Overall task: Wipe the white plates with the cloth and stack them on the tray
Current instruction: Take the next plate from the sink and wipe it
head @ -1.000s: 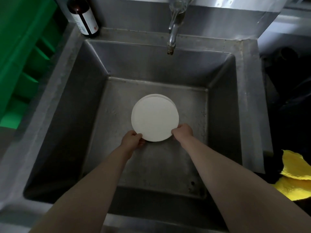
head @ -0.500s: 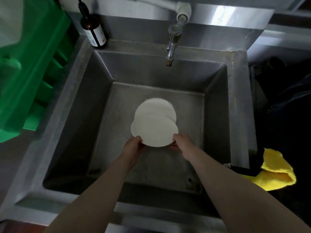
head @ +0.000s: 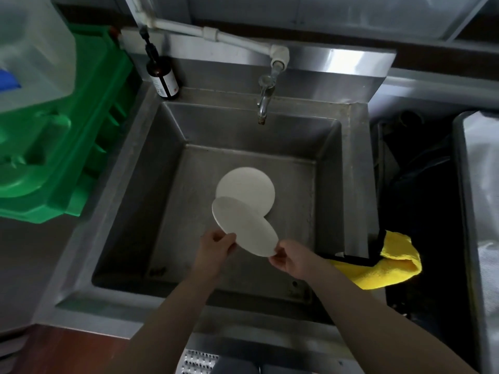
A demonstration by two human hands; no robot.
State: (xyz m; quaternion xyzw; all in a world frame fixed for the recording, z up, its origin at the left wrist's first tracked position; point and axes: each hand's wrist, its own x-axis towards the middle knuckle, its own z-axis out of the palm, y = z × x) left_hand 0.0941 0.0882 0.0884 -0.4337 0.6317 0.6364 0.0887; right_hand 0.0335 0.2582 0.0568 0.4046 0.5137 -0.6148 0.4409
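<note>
My left hand (head: 216, 245) and right hand (head: 290, 256) pinching tilted white plate (head: 244, 229) at frame centre, second plate (head: 247, 188) flat in sink (head: 129, 184), yellow cloth (head: 388, 261) lower right.

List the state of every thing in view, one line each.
Left hand: grip on the lifted plate's near left edge.
Right hand: grip on its near right edge.
Lifted plate: tilted, held over the sink.
Second plate: flat on the sink floor.
Yellow cloth: draped over the sink's right rim, untouched.
Tap: no water visible.
Sink: holds one plate.
Brown bottle: upright.
</note>
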